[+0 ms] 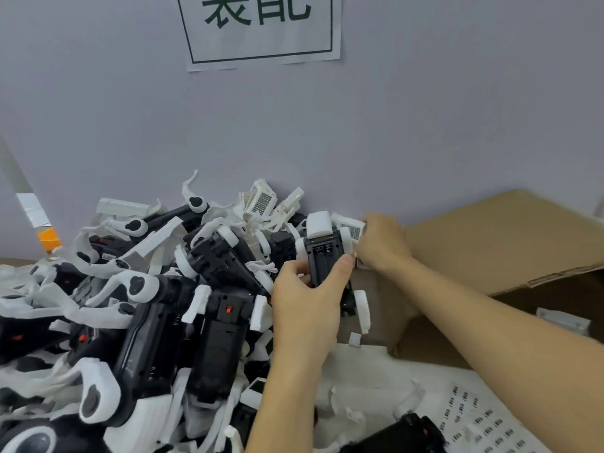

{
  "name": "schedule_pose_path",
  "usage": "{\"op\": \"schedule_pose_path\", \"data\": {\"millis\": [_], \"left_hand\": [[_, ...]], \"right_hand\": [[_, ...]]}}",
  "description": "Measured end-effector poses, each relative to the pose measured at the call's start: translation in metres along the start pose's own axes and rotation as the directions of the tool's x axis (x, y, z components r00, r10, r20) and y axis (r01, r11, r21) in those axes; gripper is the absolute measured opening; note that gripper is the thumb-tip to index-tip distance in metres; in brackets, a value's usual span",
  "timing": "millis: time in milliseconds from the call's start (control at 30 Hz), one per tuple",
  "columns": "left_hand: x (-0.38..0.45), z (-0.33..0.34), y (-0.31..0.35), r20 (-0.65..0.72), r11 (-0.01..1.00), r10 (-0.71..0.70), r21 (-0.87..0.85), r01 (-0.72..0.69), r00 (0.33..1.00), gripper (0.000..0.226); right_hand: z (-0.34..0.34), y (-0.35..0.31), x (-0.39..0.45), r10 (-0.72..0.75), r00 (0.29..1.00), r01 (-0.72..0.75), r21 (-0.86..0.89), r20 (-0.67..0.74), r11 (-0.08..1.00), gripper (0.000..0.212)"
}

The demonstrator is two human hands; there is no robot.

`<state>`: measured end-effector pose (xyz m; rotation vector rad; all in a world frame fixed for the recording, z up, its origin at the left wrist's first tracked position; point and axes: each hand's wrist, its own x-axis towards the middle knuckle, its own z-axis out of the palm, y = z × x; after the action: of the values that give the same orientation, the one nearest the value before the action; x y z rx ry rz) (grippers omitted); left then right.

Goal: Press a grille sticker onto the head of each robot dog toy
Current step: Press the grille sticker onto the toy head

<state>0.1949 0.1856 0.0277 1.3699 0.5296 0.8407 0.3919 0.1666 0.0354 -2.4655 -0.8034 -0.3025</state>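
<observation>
Nearest the camera, at the lower right, lies a white sticker sheet (474, 420) printed with rows of small dark grille stickers, partly covered by the right forearm; beside it a black toy body (405, 433) pokes in from the bottom edge. Both forearms reach up from below. Left hand (304, 308) grips the held robot dog toy (327, 259) by its black underside, fingers curled round the body and thumb lying along its right edge. Right hand (382, 243) is curled at the toy's head, where a grille sticker (356, 231) shows just beside the fingers; whether they pinch or only press it cannot be told. To the left, a deep pile of robot dog toys (147, 305), black bellies and white legs tangled together, crowds right against the left hand. An open cardboard box (490, 240) stands behind the right arm. On the grey wall hangs a paper sign (261, 27).
</observation>
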Motion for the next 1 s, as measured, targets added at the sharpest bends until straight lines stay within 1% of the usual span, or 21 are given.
{"op": "schedule_pose_path", "data": {"millis": [67, 133, 167, 233, 267, 367, 467, 533, 600, 667, 700, 767, 900, 1000], "left_hand": [[0.000, 0.000, 0.001, 0.002, 1.000, 0.004, 0.010, -0.004, 1.000, 0.030], [-0.001, 0.001, 0.002, 0.004, 1.000, 0.008, 0.019, -0.008, 1.000, 0.031], [-0.002, 0.001, 0.002, 0.005, 0.999, 0.010, 0.030, -0.010, 1.000, 0.032], [-0.003, 0.002, 0.004, 0.004, 0.998, 0.014, 0.054, -0.014, 1.000, 0.034], [-0.004, 0.002, 0.004, 0.001, 0.998, 0.014, 0.062, -0.014, 1.000, 0.033], [-0.006, 0.003, 0.007, 0.005, 0.997, 0.009, 0.078, -0.009, 1.000, 0.032], [-0.008, 0.005, 0.009, 0.014, 0.996, 0.012, 0.089, -0.013, 1.000, 0.037], [-0.011, 0.007, 0.010, 0.023, 0.996, 0.010, 0.092, -0.012, 1.000, 0.035], [-0.013, 0.010, 0.011, 0.048, 0.995, 0.011, 0.103, -0.016, 0.999, 0.030], [-0.015, 0.016, 0.011, 0.087, 0.995, 0.005, 0.103, -0.014, 0.996, 0.024], [-0.017, 0.019, 0.011, 0.105, 0.995, -0.002, 0.101, -0.009, 0.994, 0.020], [-0.019, 0.025, 0.011, 0.133, 0.995, -0.013, 0.102, -0.001, 0.991, 0.019], [-0.026, 0.034, 0.010, 0.167, 0.997, -0.012, 0.079, -0.002, 0.986, 0.024], [-0.028, 0.035, 0.010, 0.175, 0.998, -0.001, 0.066, -0.011, 0.984, 0.026]], "right_hand": [[-0.017, 0.001, -0.013, 0.022, 0.998, -0.015, 0.113, -0.063, 0.994, 0.017], [-0.031, 0.004, -0.033, 0.024, 0.991, 0.005, 0.215, -0.130, 0.977, 0.022], [-0.037, 0.005, -0.044, 0.029, 0.990, 0.010, 0.267, -0.138, 0.964, 0.026], [-0.047, 0.011, -0.068, 0.063, 0.992, -0.024, 0.326, -0.111, 0.945, 0.035], [-0.050, 0.014, -0.077, 0.081, 0.992, -0.044, 0.324, -0.101, 0.945, 0.035], [-0.057, 0.025, -0.099, 0.108, 0.986, -0.062, 0.328, -0.124, 0.943, 0.020], [-0.063, 0.034, -0.115, 0.129, 0.979, -0.059, 0.389, -0.156, 0.919, 0.015], [-0.068, 0.038, -0.125, 0.147, 0.970, -0.039, 0.468, -0.196, 0.883, 0.018], [-0.073, 0.042, -0.135, 0.176, 0.960, -0.017, 0.581, -0.218, 0.814, 0.020], [-0.077, 0.044, -0.144, 0.205, 0.956, -0.005, 0.687, -0.210, 0.727, 0.015], [-0.080, 0.044, -0.148, 0.199, 0.957, 0.012, 0.711, -0.213, 0.703, 0.013], [-0.084, 0.044, -0.152, 0.163, 0.952, 0.074, 0.714, -0.257, 0.696, 0.013], [-0.089, 0.041, -0.151, 0.123, 0.930, 0.154, 0.673, -0.345, 0.723, 0.017], [-0.096, 0.041, -0.151, 0.059, 0.937, 0.201, 0.672, -0.343, 0.712, 0.024]]}}
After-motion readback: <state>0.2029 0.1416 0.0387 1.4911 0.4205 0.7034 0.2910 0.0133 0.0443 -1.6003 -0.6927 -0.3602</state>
